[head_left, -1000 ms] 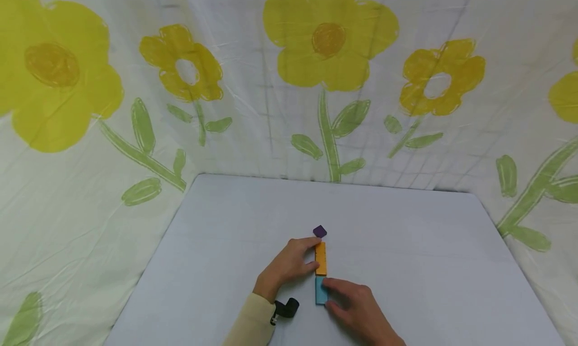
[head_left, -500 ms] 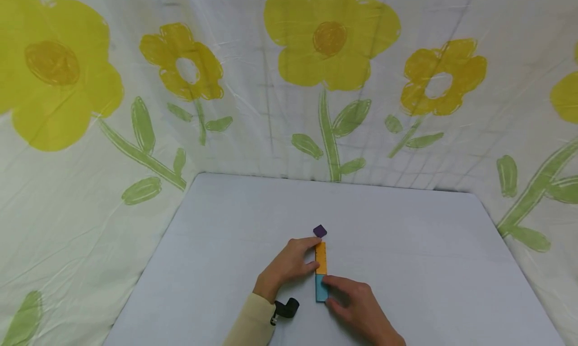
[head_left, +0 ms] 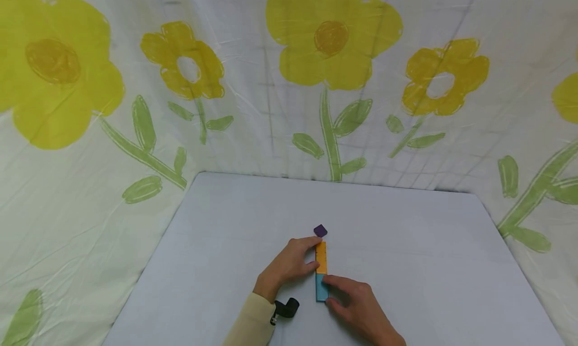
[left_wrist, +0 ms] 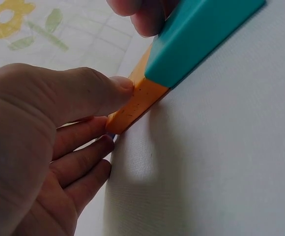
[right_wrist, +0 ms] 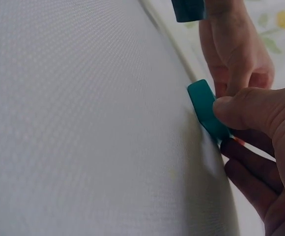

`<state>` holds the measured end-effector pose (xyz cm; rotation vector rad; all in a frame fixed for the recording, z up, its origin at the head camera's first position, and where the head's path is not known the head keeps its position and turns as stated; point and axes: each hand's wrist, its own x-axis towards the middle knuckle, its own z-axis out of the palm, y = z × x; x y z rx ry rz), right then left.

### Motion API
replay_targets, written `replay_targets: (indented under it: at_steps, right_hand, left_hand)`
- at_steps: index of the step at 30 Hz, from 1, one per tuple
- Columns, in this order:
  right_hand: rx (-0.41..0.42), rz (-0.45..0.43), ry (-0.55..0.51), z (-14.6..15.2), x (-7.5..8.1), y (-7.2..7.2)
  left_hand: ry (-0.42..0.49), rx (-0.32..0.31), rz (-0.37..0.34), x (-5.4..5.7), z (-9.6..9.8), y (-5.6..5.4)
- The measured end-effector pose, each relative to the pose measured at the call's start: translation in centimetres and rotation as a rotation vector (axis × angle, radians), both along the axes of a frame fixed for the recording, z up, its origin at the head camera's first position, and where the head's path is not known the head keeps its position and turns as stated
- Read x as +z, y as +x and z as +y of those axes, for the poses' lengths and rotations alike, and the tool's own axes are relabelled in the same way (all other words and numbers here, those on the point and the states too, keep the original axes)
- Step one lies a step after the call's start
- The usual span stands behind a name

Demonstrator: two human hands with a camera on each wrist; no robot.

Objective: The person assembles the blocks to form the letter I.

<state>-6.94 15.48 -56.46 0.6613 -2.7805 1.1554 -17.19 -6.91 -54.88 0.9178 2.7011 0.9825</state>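
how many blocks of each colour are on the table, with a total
Orange block: 1
Teal block: 1
Purple block: 1
Total: 3

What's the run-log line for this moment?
left hand: holds orange rectangular block | right hand: holds teal rectangular block | blocks: touching end to end | beyond orange: small purple diamond-shaped piece
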Motion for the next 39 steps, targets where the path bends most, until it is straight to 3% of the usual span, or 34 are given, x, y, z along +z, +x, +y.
replay_targets:
  at_steps: [12, 21, 30, 39]
  right_hand:
    - [-0.025, -0.015, 0.014, 0.2, 0.2, 0.0]
    - [-0.101, 0.088, 0.004, 1.2, 1.3, -0.5]
    - [-0.155, 0.166, -0.012, 2.8, 2.8, -2.2]
    - [-0.146, 0.263, -0.023, 3.4, 3.7, -4.2]
  left_hand:
    - [-0.001, 0.015, -0.001, 0.2, -0.3, 0.3]
    - [-0.024, 0.080, -0.057, 0.9, -1.1, 1.7]
    - [-0.062, 0.099, -0.124, 1.4, -1.4, 3.9]
    - [-0.095, 0.058, -0.089, 0.7, -0.8, 5.1]
